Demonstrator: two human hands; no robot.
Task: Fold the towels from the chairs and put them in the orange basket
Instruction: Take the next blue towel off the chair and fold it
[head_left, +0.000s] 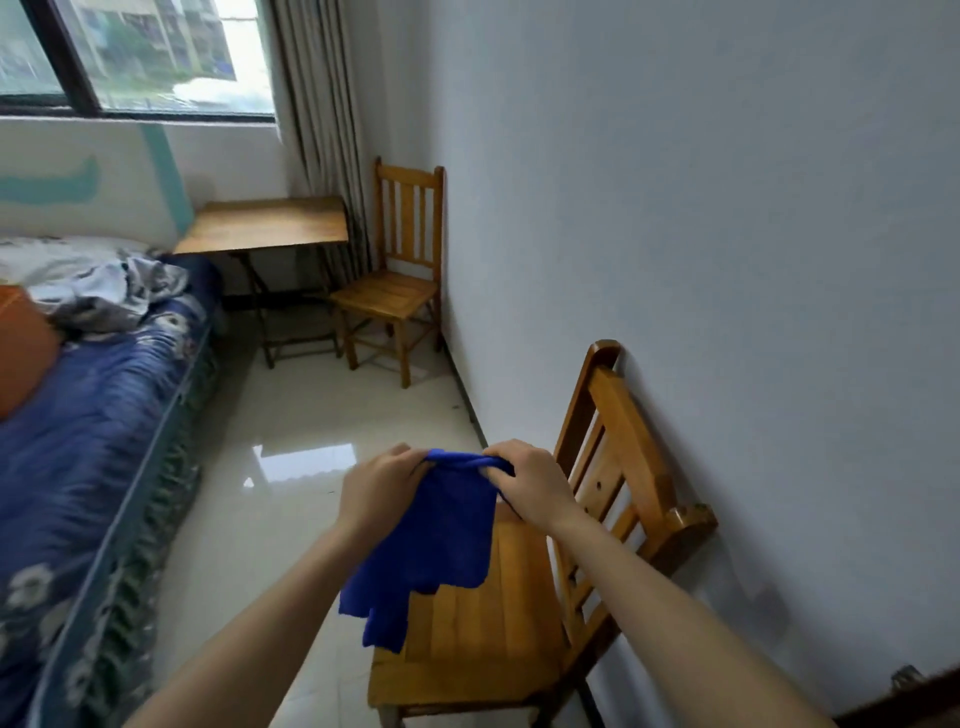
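I have both hands raised in front of me, close together. My left hand pinches one end of the top edge of a blue cloth towel, fingers curled round the bunched fabric. My right hand grips the other end of that edge, just beside the left, with a short gathered stretch of cloth between the two. The towel hangs from both hands in loose, uneven layers, its lower corners dangling below my left wrist. Under my right hand stands a slatted honey-coloured wooden chair, its back against the white wall. The towel hangs across the front of its seat, and I cannot tell whether cloth and seat touch. Well beyond both hands, along the same wall, is a second slatted wooden chair, and just left of it a small wooden folding surface below the window. Beneath my left hand lies a glossy pale tiled floor. Far off to the left of that hand runs a bed with a dark blue flowered cover, with crumpled grey-and-white bedding on it. A rounded orange shape is cut off at the frame edge, and I cannot tell what it is.
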